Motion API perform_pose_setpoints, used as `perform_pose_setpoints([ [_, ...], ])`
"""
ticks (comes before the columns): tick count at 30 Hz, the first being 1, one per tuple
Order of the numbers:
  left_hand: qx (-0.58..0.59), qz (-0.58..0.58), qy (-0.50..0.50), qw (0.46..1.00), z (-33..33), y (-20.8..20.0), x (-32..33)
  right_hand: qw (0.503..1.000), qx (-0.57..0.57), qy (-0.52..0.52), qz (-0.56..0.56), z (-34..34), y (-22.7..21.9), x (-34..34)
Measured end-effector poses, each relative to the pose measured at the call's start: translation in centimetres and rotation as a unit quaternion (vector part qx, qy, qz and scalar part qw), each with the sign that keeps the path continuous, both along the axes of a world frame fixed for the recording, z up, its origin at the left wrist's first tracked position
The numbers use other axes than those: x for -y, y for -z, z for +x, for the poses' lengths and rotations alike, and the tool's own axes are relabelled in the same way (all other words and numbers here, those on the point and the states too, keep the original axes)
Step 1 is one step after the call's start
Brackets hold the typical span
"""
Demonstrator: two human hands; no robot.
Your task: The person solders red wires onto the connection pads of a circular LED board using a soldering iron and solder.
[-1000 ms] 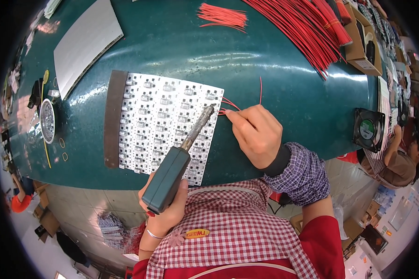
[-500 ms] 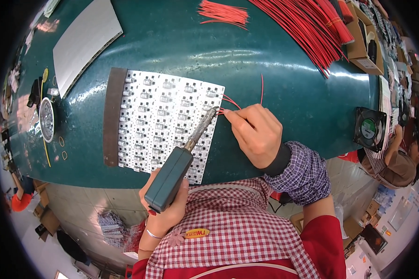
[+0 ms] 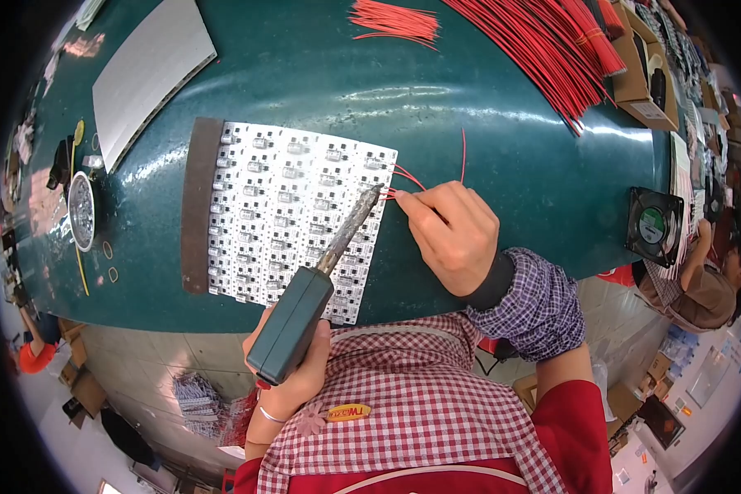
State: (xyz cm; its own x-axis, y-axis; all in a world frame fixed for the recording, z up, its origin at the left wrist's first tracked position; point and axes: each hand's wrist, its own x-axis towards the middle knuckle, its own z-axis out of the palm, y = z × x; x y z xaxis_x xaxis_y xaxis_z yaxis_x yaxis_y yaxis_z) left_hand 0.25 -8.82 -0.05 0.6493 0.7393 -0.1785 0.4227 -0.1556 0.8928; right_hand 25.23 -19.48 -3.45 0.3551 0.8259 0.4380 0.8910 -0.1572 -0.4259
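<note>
A panel of white circuit boards [image 3: 251, 214], set with rows of small components, lies on the green table with a dark brown strip [image 3: 202, 206] along its left edge. My left hand [image 3: 311, 362] is closed round the dark green handle of a soldering iron [image 3: 292, 321]. The iron's tip rests at the panel's right edge, near the upper corner. There my right hand [image 3: 457, 235] pinches a thin red wire [image 3: 389, 194] whose end meets the board beside the tip. Another red wire [image 3: 408, 176] runs from the edge just above; part of the wires is hidden behind my fingers.
Red wires lie in a small bundle [image 3: 395, 22] at the far side and a large one [image 3: 527, 49] at far right, beside a cardboard box [image 3: 646, 74]. A black fan [image 3: 654, 226] stands right. On the left are a white sheet [image 3: 156, 78] and a round metal bowl [image 3: 81, 212].
The soldering iron and my left hand have shifted slightly left, its tip a little farther up the board edge. My right hand stays nearly still with the wire.
</note>
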Motion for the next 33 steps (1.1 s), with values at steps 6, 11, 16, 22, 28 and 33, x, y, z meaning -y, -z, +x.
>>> perform_pose_setpoints([
  [6,-0.011,-0.008,-0.009,1.0,0.0,-0.3,0.0,1.0,-0.016,0.002,0.014,-0.1,-0.1,-0.1],
  [11,-0.002,0.027,0.025,0.999,-0.1,-0.2,-0.1,1.0,0.011,-0.007,0.024,0.1,0.5,0.0],
  [16,-0.03,0.002,0.029,0.999,-0.2,-0.4,0.0,1.0,-0.012,-0.002,0.019,-0.1,0.0,-0.1],
  [22,-0.024,0.017,0.048,0.998,0.0,-0.3,-0.2,1.0,0.009,-0.004,0.012,-0.1,0.1,-0.1],
  [28,-0.015,-0.009,0.0,1.0,-0.9,-0.1,0.4,1.0,0.011,-0.003,0.013,-0.1,0.0,-0.1],
  [33,0.008,-0.015,-0.037,0.999,-1.3,0.2,0.5,1.0,0.026,-0.004,0.006,-0.3,0.5,0.1],
])
